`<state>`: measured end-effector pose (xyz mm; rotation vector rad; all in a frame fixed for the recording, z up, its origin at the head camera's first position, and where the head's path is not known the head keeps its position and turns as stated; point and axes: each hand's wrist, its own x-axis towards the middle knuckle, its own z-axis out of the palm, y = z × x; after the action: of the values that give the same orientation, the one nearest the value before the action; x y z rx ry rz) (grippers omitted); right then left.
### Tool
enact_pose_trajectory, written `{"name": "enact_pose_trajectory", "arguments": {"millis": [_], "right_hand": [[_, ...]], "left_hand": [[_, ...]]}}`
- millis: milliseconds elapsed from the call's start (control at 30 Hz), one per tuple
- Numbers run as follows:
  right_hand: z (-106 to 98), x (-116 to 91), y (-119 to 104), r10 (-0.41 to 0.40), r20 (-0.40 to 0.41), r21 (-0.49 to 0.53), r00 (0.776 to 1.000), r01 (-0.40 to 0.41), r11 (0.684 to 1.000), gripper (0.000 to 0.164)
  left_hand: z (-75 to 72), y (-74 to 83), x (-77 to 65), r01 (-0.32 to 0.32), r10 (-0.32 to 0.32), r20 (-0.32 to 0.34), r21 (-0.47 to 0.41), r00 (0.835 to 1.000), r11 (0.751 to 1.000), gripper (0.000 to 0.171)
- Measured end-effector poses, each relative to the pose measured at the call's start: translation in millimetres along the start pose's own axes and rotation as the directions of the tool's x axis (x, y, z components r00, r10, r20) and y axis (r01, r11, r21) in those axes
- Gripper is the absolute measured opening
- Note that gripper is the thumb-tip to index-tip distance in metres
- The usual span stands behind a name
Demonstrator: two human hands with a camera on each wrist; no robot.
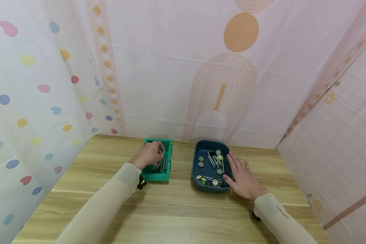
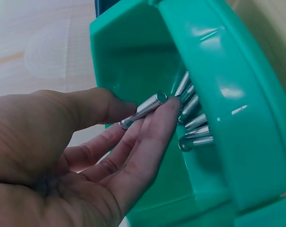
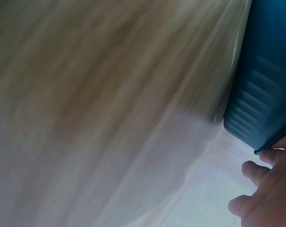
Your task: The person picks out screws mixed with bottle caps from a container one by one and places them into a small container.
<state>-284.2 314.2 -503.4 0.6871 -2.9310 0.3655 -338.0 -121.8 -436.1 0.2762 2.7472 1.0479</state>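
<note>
One metal pin (image 2: 149, 106) lies pinched within the left grip (image 1: 150, 154).

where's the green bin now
In the head view, the green bin stands on the table, left of the blue tray and partly under the left hand.

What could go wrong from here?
The left hand pinches a pin at its fingertips; it may slip and drop into the green bin.
The right hand touches the blue tray; a shove might shift it.
Caps lie close to the tray's pins, so grabbing pins there could snag a cap.
</note>
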Motion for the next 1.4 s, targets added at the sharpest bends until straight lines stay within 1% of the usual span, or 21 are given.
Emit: {"name": "enact_pose_trajectory", "arguments": {"millis": [167,267,367,400,533,567,600,700,767,833,867,900,933,1000,1067,1167,1233,1333,1400], "right_hand": [[-1.0,-0.6,-1.1,0.002,0.004,0.001,1.0,-0.002,1.0,0.089],[-1.2,-0.9,-1.9,-0.005,-0.008,-0.001,1.0,0.005,1.0,0.088],[-1.4,-0.6,-2.6,-0.01,-0.02,-0.001,1.0,0.01,1.0,0.086],[-1.5,-0.6,-2.5,-0.014,-0.026,-0.002,1.0,0.014,1.0,0.086],[-1.5,0.1,-1.8,-0.007,-0.011,0.0,1.0,0.007,1.0,0.087],[-1.5,0.0,-1.6,-0.006,-0.008,0.003,1.0,0.006,1.0,0.088],[-1.4,0.1,-1.3,-0.004,-0.004,0.001,1.0,0.004,1.0,0.088],[-1.5,0.2,-1.2,-0.001,-0.001,-0.001,1.0,0.001,1.0,0.087],[-2.2,0.3,-2.1,-0.004,-0.007,0.0,1.0,0.004,1.0,0.086],[-2.9,0.2,-2.5,-0.006,-0.011,0.0,1.0,0.006,1.0,0.086],[-3.3,0.1,-3.0,-0.007,-0.014,-0.001,1.0,0.007,1.0,0.086],[-3.5,0.2,-3.2,-0.005,-0.011,0.003,1.0,0.005,1.0,0.086],[-3.5,0.3,-3.2,-0.003,-0.009,0.005,1.0,0.003,1.0,0.086],[-3.6,0.5,-3.0,0.002,-0.003,0.01,1.0,-0.002,1.0,0.087],[-3.8,0.9,-3.1,0.005,0.002,0.014,1.0,-0.005,1.0,0.088],[-4.0,1.4,-2.9,0.004,0.005,0.016,1.0,-0.004,1.0,0.088],[-4.0,1.6,-2.6,0.003,0.007,0.012,1.0,-0.003,1.0,0.088],[-3.9,1.5,-1.9,0.003,0.011,0.011,1.0,-0.003,1.0,0.089],[-3.7,1.5,-1.5,0.005,0.014,0.012,1.0,-0.005,1.0,0.089]], "left_hand": [[4.2,0.4,2.3,0.015,-0.016,0.008,0.036,1.0,0.999,0.036],[6.6,0.1,3.3,0.035,-0.036,0.012,0.056,0.999,0.998,0.037],[8.2,-5.6,9.9,0.049,-0.051,0.031,0.071,0.998,0.996,0.04],[10.9,-13.7,17.2,0.043,-0.046,0.034,0.074,0.998,0.996,0.04],[23.3,-55.1,54.4,0.019,-0.022,0.05,0.068,0.998,0.998,0.044],[24.1,-54.7,54.3,0.015,-0.019,0.045,0.078,0.999,0.997,0.044],[24.7,-51.9,51.3,0.021,-0.024,0.037,0.085,0.999,0.996,0.043],[19.5,-29.7,32.6,0.041,-0.045,0.028,0.117,0.999,0.992,0.042],[17.2,-17.7,22.4,0.044,-0.046,0.013,0.144,0.999,0.989,0.04],[16.8,-19.6,24.8,0.042,-0.045,0.017,0.155,0.999,0.987,0.04],[18.6,-24.4,30.2,0.037,-0.04,0.013,0.161,0.999,0.986,0.04],[17.6,-21.7,28.6,0.045,-0.048,0.013,0.167,0.999,0.985,0.04],[18.2,-24.2,31.4,0.043,-0.045,0.012,0.174,0.999,0.984,0.04],[17.6,-23.3,32.2,0.059,-0.062,0.012,0.176,0.998,0.983,0.042],[20.3,-31.7,40.0,0.059,-0.061,0.01,0.166,0.998,0.984,0.044],[21.0,-37.7,44.3,0.057,-0.059,0.007,0.139,0.998,0.989,0.045],[20.8,-40.2,45.3,0.045,-0.044,-0.01,0.14,0.999,0.989,0.044],[17.1,-33.2,38.6,0.023,-0.015,-0.042,0.175,0.999,0.984,0.04],[15.2,-26.8,33.2,0.012,0.004,-0.079,0.198,0.997,0.98,0.037]]}}
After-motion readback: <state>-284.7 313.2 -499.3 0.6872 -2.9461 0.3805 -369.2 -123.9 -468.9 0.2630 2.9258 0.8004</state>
